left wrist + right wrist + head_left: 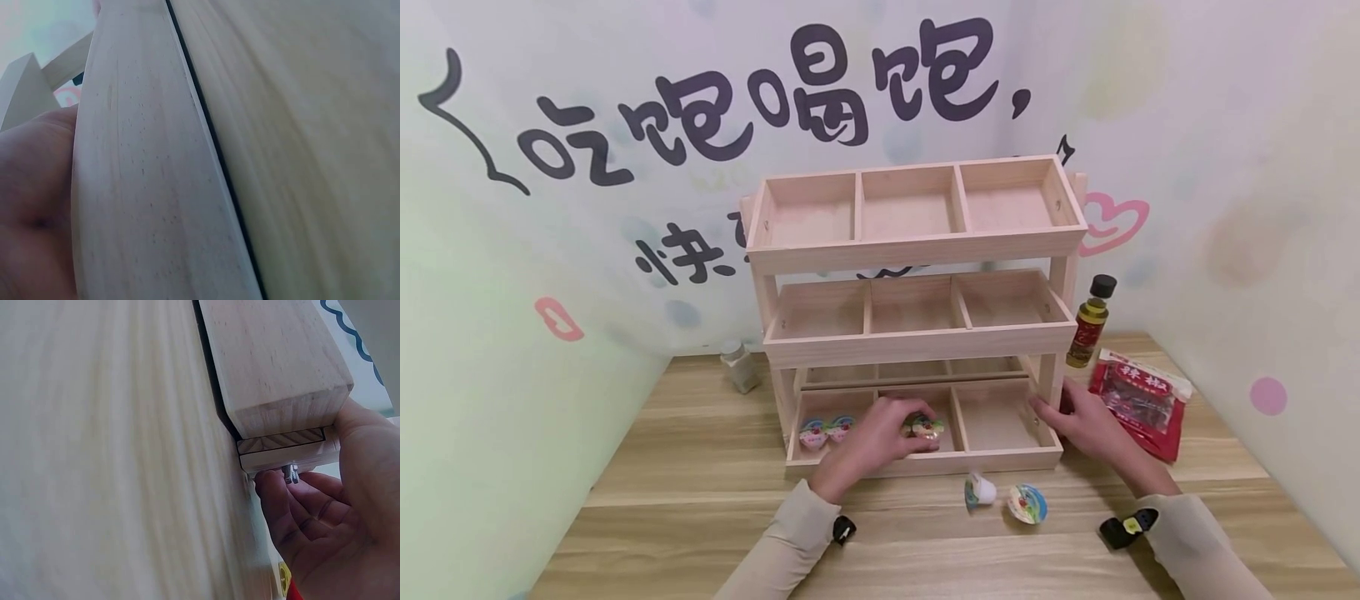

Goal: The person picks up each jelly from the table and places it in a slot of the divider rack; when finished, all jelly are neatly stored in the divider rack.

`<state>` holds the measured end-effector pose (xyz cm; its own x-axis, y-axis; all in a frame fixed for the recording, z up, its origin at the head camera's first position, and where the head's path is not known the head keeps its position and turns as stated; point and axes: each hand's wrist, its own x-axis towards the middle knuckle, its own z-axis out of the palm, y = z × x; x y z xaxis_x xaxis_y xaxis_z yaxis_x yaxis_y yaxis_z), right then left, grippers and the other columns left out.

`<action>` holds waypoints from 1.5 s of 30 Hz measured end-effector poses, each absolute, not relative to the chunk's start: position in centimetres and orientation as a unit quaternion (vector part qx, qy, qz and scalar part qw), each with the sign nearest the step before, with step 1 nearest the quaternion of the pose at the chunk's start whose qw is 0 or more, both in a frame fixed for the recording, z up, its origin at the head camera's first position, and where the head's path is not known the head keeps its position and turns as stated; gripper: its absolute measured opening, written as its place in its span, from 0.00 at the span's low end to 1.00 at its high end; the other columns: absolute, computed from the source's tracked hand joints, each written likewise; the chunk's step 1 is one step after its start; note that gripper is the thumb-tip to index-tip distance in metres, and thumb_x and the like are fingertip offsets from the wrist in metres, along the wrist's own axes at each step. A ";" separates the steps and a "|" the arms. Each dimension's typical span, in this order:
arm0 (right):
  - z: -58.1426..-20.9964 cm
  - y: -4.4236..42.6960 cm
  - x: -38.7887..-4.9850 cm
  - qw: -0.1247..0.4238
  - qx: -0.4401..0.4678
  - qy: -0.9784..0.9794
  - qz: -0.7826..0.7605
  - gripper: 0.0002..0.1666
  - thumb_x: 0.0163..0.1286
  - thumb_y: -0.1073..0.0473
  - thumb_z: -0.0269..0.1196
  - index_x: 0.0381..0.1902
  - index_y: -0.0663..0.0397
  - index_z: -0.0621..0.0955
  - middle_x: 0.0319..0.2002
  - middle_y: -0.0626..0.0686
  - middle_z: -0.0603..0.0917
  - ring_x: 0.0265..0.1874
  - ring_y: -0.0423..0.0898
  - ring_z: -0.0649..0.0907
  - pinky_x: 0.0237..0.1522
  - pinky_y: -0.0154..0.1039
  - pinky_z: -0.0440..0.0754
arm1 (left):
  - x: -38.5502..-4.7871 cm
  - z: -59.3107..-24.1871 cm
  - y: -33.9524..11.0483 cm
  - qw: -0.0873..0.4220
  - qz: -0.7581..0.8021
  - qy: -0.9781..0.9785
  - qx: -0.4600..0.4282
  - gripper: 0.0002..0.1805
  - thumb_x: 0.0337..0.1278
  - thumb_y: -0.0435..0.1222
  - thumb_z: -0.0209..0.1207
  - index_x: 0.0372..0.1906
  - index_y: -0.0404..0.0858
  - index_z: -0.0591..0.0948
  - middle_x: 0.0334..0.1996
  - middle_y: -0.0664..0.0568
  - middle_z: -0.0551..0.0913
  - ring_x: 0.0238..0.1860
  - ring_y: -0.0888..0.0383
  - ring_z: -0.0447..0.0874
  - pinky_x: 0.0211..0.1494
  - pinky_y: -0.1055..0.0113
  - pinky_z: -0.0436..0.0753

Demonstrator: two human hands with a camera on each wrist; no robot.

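Observation:
A three-tier wooden shelf (917, 343) stands on the table, each tier split into three compartments. My left hand (880, 437) reaches into the bottom tier's middle compartment and pinches a small jelly cup (928, 428) with a printed lid. Two more jelly cups (826, 432) lie in the left compartment. At the shelf's right end, my right hand (1086, 421) grips the bottom tier's side. Its fingers (275, 500) are beside a metal bolt (290, 474) in the right wrist view. The left wrist view shows the tray's front board (144, 162); my fingertips are hidden there.
Two jelly cups, one on its side (981, 491) and one with its lid tilted up (1027, 504), lie before the shelf. To the right are an oil bottle (1088, 323) and a red packet (1141, 402). A small jar (740, 367) stands left.

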<state>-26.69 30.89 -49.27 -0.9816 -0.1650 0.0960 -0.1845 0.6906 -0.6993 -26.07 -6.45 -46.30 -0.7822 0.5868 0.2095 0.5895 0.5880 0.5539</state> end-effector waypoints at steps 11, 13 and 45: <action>-49.3 30.8 -26.7 0.018 0.098 -0.920 0.379 0.48 0.81 0.36 0.62 0.84 0.58 0.62 0.70 0.72 0.79 0.59 0.64 0.85 0.56 0.66 0.89 | -26.0 -46.3 -6.7 -0.006 -0.312 -0.894 -0.322 0.15 0.64 0.45 0.77 0.52 0.45 0.90 0.46 0.56 0.92 0.40 0.65 0.86 0.47 0.71 0.84; -49.3 30.9 -26.7 0.017 0.098 -0.920 0.378 0.48 0.81 0.36 0.62 0.84 0.59 0.61 0.70 0.72 0.78 0.59 0.65 0.85 0.56 0.66 0.89 | -26.0 -46.3 -6.7 -0.007 -0.316 -0.891 -0.324 0.15 0.64 0.44 0.76 0.52 0.45 0.90 0.47 0.55 0.93 0.41 0.66 0.86 0.47 0.71 0.84; -49.3 31.2 -26.9 0.016 0.096 -0.919 0.382 0.47 0.81 0.37 0.63 0.83 0.58 0.63 0.67 0.70 0.81 0.54 0.59 0.86 0.53 0.60 0.90 | -22.0 -44.9 -4.1 0.021 -0.307 -0.852 -0.424 0.14 0.68 0.40 0.73 0.54 0.41 0.89 0.51 0.53 0.90 0.50 0.58 0.88 0.55 0.73 0.87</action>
